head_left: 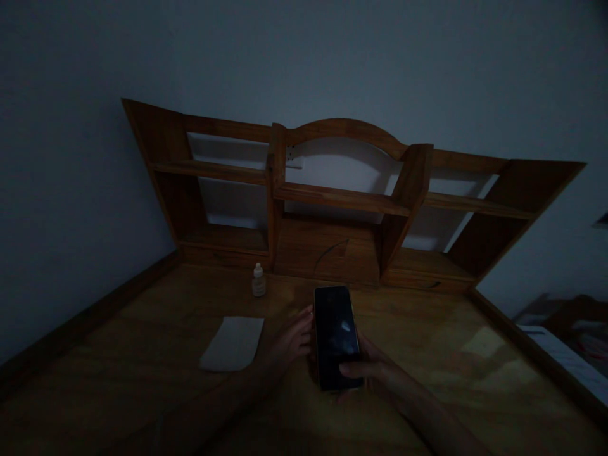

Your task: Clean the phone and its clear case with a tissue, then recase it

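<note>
A black phone (335, 329) with a dark screen is held upright-lengthwise above the wooden desk. My right hand (373, 364) grips its lower right side, the thumb lying over the lower screen. My left hand (297, 335) is at the phone's left edge, its fingers apart and the fingertips at or just beside the case; whether they touch it is hard to tell in the dim light. Left of my left hand, a pale cloth or paper (234, 344) lies flat on the desk. Behind it stands a small bottle (258, 284) with a white cap.
A wooden shelf unit (342, 199) with several compartments stands along the desk's back edge. The desk (137, 354) has raised side rims. A wall socket (293, 157) shows behind the shelf. Beyond the right rim lies a white item (567, 358) beside dim, cluttered things.
</note>
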The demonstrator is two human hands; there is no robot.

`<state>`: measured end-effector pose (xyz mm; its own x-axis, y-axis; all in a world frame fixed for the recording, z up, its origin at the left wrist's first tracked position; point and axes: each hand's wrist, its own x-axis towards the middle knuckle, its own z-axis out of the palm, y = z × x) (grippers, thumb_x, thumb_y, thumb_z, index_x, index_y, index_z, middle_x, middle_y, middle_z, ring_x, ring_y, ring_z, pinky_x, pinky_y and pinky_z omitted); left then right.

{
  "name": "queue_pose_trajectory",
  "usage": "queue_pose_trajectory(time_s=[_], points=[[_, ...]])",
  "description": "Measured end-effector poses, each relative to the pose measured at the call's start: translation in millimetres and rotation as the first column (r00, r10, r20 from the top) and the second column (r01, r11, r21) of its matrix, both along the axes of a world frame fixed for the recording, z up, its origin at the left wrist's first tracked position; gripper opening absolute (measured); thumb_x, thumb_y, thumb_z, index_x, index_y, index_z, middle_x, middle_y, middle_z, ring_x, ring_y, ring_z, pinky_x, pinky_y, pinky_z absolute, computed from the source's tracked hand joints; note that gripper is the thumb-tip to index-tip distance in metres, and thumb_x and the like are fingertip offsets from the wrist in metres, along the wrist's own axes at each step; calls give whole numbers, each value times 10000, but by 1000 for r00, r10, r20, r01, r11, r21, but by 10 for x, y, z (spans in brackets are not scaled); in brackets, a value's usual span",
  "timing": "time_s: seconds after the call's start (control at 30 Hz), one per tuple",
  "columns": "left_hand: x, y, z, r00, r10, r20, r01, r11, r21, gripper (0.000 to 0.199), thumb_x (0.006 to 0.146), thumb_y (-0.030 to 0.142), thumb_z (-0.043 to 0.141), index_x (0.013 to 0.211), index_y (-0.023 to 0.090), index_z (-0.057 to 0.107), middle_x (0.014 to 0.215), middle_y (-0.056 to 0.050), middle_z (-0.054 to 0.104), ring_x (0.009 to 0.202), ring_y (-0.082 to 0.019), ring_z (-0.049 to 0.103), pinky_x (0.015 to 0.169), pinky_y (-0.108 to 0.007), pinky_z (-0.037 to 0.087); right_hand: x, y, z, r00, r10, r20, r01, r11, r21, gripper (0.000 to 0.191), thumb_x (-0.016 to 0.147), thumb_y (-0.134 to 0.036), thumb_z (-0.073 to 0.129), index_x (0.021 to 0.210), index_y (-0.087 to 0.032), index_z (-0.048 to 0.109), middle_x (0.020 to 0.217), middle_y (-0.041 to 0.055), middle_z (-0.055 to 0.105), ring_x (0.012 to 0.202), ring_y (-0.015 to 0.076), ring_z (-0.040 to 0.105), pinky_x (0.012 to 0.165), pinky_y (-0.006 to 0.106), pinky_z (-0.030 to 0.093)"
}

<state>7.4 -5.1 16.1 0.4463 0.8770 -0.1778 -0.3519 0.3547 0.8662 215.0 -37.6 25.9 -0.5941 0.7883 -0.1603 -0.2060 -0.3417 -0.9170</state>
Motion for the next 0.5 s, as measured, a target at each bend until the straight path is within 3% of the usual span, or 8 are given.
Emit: queue_pose_trajectory(time_s=[0.27,0.5], points=[[14,21,-76,999,45,-20,-45,999,-6,604,856,418,575,1387,217,370,1127,-101,630,886,-192,636,730,-289,455,23,15,-201,998,33,-50,-32,999,13,799,702,-155,771,1372,-311,365,1376,93,498,1219,354,500,767,466,577],[12,47,-57,998,-20,67,29,989,-144,642,918,566,338,1466,244,248,790,-46,655,678,-181,617,646,-285,434,-65,-26,-69,997,45,-69,-40,997,72,794,726,-235,752,1400,-293,336,1369,122,500,1228,372,497,794,502,551]])
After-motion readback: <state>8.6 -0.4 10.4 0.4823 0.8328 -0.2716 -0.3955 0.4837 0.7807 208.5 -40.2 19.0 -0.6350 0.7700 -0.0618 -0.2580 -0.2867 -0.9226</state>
